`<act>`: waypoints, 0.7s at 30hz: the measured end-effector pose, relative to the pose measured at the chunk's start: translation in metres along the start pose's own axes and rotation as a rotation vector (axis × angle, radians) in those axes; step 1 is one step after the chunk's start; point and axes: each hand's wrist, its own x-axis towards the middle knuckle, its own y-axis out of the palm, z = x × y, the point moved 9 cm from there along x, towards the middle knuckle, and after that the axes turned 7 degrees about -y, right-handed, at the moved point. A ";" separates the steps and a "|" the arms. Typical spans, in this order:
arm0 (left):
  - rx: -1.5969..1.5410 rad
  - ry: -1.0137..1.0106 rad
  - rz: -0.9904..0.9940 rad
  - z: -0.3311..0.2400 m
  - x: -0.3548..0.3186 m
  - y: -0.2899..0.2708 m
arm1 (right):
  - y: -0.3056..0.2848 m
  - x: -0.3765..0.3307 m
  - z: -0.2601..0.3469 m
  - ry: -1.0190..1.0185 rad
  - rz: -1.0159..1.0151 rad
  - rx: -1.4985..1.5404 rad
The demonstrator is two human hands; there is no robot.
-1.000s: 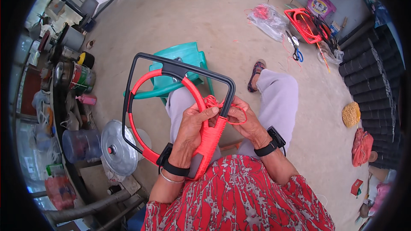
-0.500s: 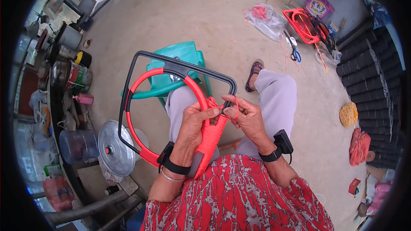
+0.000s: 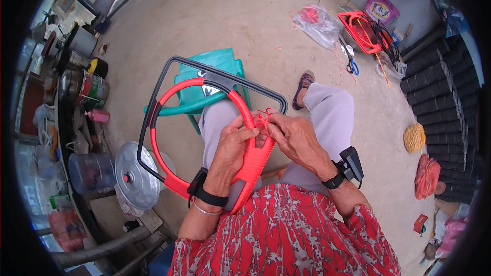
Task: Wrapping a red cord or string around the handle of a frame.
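Observation:
A black frame with a straight-sided outer bar and an inner ring rests tilted across my lap. Red cord is wound tightly round much of the ring and the near joint. My left hand is closed on the wrapped ring, its thumb and fingers pinching at the cord by the joint. Opposite it, my right hand pinches a small tangle of loose red cord, with loops standing up between the two hands. The fingertips partly hide where the cord meets the frame.
A green plastic stool stands just beyond my knees. On the floor at far right are scissors, a plastic bag of red cord and another red frame. A metal lid and a shelf of household goods line the left.
My right hand has turned inward over the joint, and the loop once round its fingers is now bunched between the hands. The frame has shifted slightly toward me.

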 end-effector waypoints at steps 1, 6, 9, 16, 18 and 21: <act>0.028 -0.037 0.013 -0.001 -0.001 0.002 | -0.005 -0.001 -0.006 0.070 -0.018 0.161; 0.044 -0.056 0.036 0.003 0.000 -0.003 | -0.007 -0.015 -0.018 0.270 0.128 0.396; 0.017 -0.031 0.005 0.003 0.000 -0.006 | -0.022 -0.024 0.004 -0.018 0.014 0.292; 0.053 -0.033 0.025 0.003 0.001 -0.008 | -0.037 -0.084 -0.037 0.446 0.345 0.346; 0.059 -0.056 0.056 0.007 0.002 -0.005 | -0.024 -0.100 -0.028 0.544 0.416 0.695; 0.017 -0.096 0.050 0.010 0.001 0.001 | -0.022 -0.103 -0.038 0.570 0.216 0.687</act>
